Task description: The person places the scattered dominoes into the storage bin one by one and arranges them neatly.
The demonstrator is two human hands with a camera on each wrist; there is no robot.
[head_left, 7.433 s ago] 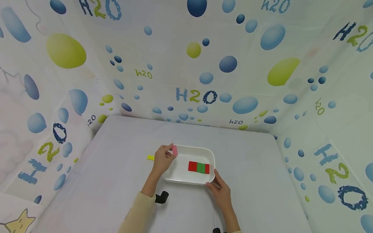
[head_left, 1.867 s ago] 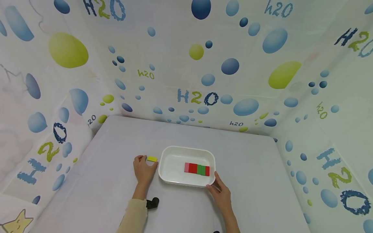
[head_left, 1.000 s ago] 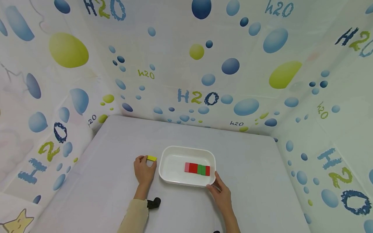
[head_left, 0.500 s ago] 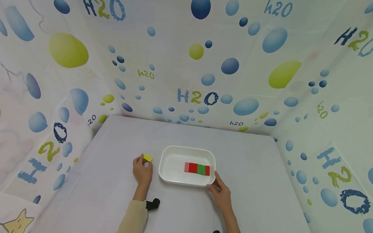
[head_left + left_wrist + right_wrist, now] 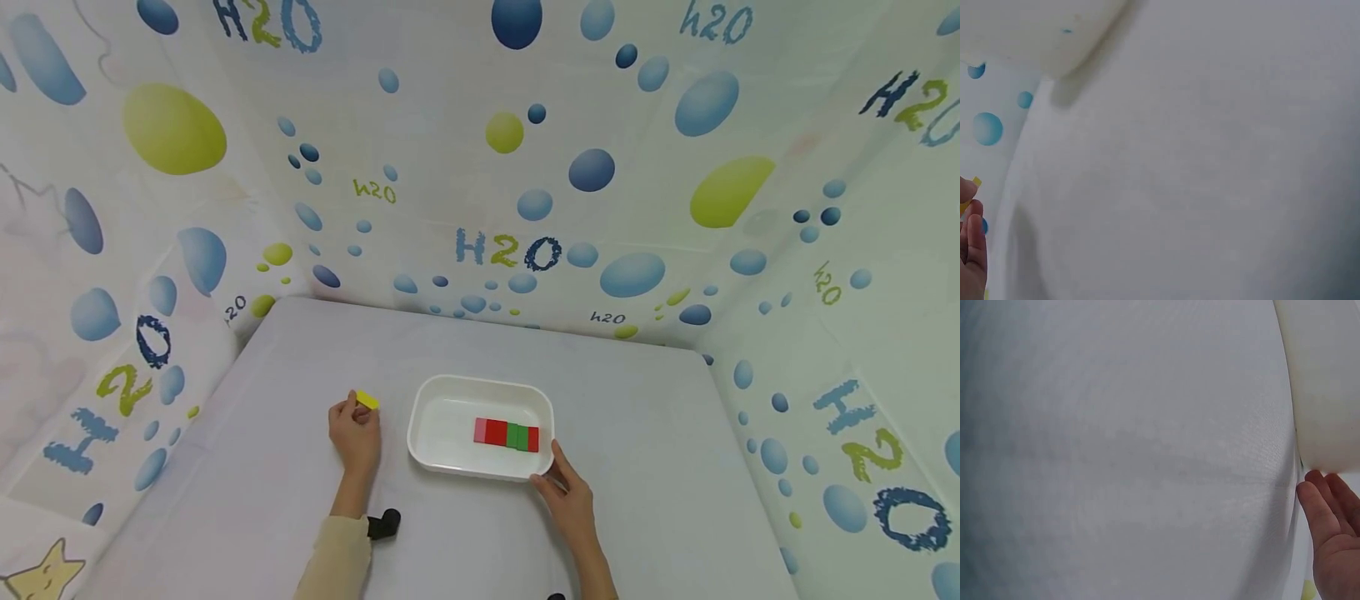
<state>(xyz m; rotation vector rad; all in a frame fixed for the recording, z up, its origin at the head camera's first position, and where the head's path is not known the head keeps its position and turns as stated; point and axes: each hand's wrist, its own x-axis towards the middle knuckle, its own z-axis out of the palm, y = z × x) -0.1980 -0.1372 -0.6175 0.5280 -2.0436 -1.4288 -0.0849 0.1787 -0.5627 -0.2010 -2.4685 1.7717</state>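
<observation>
At the left of the head view, my left hand (image 5: pixel 354 435) pinches a small yellow block (image 5: pixel 367 400) between thumb and fingers, left of the tray. The left wrist view catches only the hand's edge and a sliver of the yellow block (image 5: pixel 977 182). My right hand (image 5: pixel 572 502) holds the near right corner of a white rectangular tray (image 5: pixel 442 433), thumb on the front side and fingers along the right side. Inside the tray lies a row of flat blocks: a pink block (image 5: pixel 480 430), red (image 5: pixel 496 432), two green blocks (image 5: pixel 517 437) and a red end block (image 5: pixel 533 439).
The tray stands on a table with a white cover (image 5: pixel 660 467). Behind and beside the table hang white curtains (image 5: pixel 420 125) printed with blue and green bubbles. A black wrist mount (image 5: pixel 385 524) sticks out beside my left sleeve (image 5: pixel 335 558).
Earlier, my left hand held the pink block over the tray; it now lies in the row. Since then the hand has taken the yellow block and moved it left. The right hand stays at the corner.
</observation>
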